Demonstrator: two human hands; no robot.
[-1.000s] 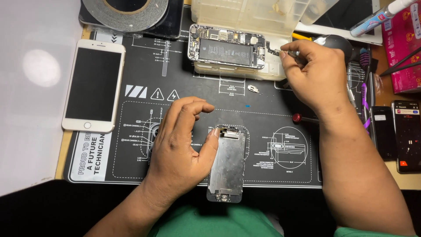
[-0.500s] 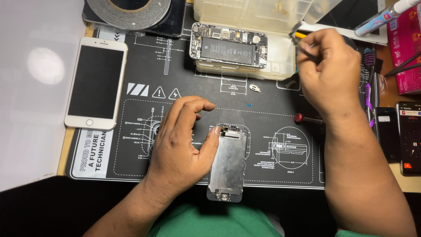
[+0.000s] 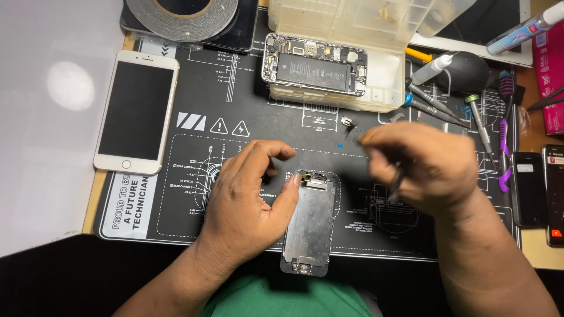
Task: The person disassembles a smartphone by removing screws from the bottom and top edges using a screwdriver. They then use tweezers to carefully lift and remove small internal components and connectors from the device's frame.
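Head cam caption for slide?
Left hand steadies grey metal-backed phone screen panel on black repair mat; blurred right hand alongside.
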